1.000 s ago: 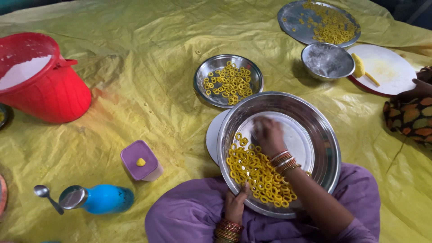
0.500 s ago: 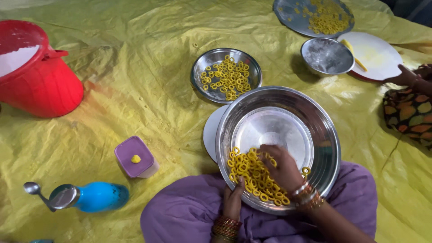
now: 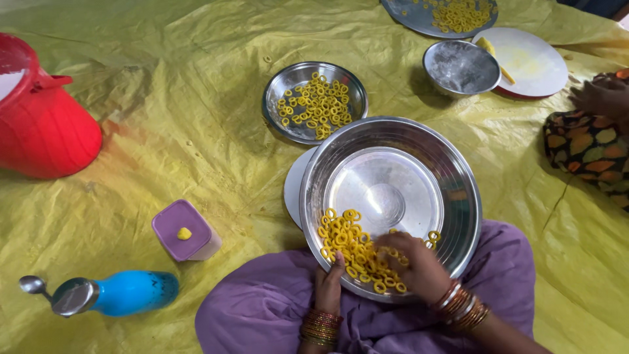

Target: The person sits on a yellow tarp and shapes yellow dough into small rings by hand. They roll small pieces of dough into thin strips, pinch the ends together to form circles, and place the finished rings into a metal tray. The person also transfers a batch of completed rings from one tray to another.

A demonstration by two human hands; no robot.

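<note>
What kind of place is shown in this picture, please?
Probably a home or communal food-making spot on the floor: a yellow plastic sheet covers the ground, with steel bowls and plates of yellow dough rings and a red bucket.

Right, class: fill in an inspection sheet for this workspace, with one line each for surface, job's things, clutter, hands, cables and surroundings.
Surface: crumpled yellow plastic sheet.
Job's things: large steel basin tilted on the lap, yellow dough rings at its near side.
Clutter: small steel plate of rings, red bucket, purple box, blue bottle.
Hands: left hand grips the basin rim; right hand on the rings.
Cables: nothing seen.
Surroundings: another person's hand at right.
</note>
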